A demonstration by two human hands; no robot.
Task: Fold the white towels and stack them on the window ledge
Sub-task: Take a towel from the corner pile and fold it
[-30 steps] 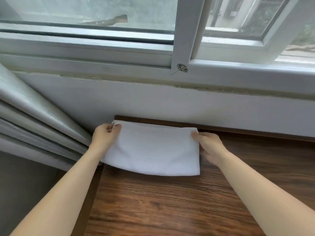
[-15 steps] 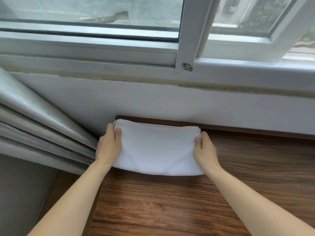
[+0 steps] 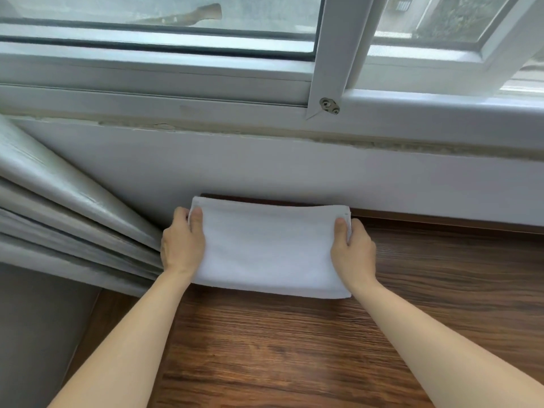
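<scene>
A folded white towel (image 3: 269, 248) lies on the brown wooden ledge (image 3: 294, 348), its far edge against the white wall under the window. Layered edges show at its right end. My left hand (image 3: 182, 245) grips the towel's left end, thumb on top. My right hand (image 3: 353, 254) grips the right end the same way, fingers wrapped around the side. Both forearms reach in from the bottom of the view.
A grey curtain (image 3: 59, 207) hangs in folds at the left, right beside my left hand. The white window frame (image 3: 206, 92) and an open sash (image 3: 338, 48) run above the wall. The ledge's left edge (image 3: 88, 334) drops off below the curtain.
Both hands have slid from the towel's far corners to its two ends and closed on them. The towel sits a little closer to the wall.
</scene>
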